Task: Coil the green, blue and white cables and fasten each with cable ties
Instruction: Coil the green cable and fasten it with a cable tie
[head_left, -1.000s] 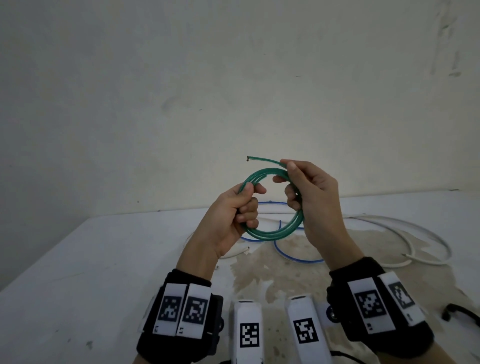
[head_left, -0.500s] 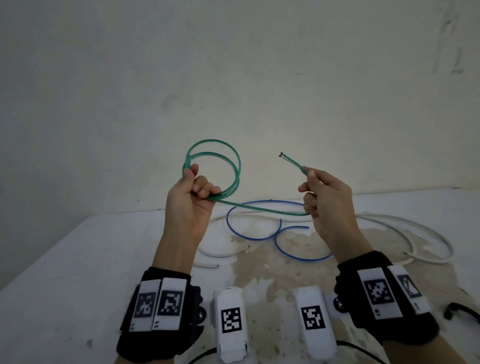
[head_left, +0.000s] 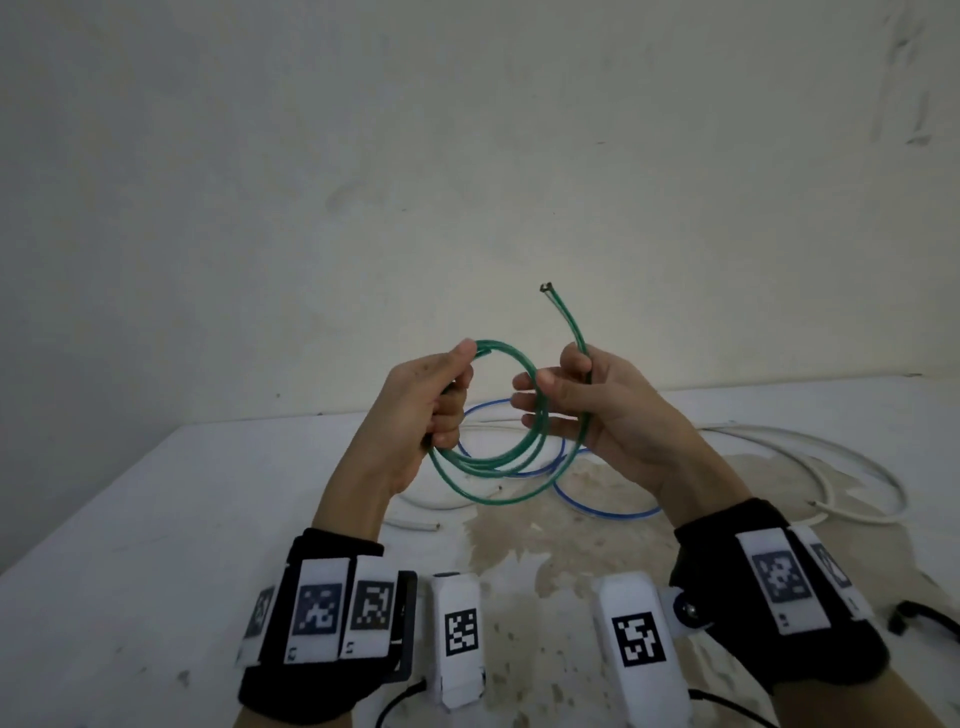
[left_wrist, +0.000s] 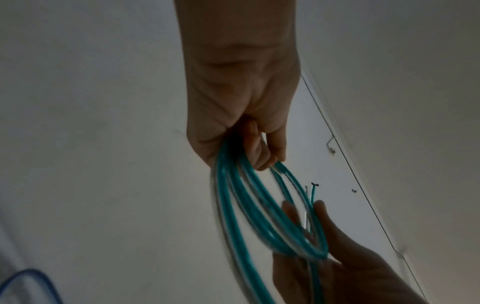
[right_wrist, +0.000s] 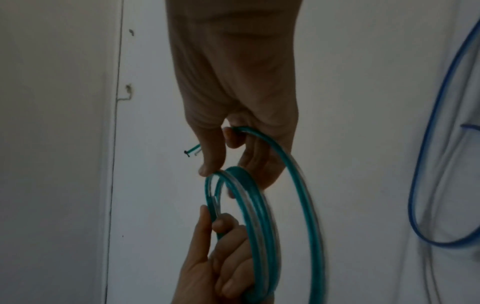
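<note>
left hand (head_left: 434, 400) raised, fingers (head_left: 449, 415) curled, right hand (head_left: 597, 410) likewise

Left hand (head_left: 434, 402) and right hand (head_left: 592, 410) side by side above table (head_left: 156, 519), coiled cable (head_left: 498, 462) between them, free end above right hand. Two other cables (head_left: 602, 506) on table behind hands; one (head_left: 852, 462) spreads right.

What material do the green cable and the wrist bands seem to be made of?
Green cable: probably a wire in a glossy, slightly translucent plastic sheath; it shines, bends in smooth loops, and a dark core shows at the cut end.
Wrist bands: matte black fabric, it seems, soft and wrinkled, carrying stiff white printed tags.
</note>
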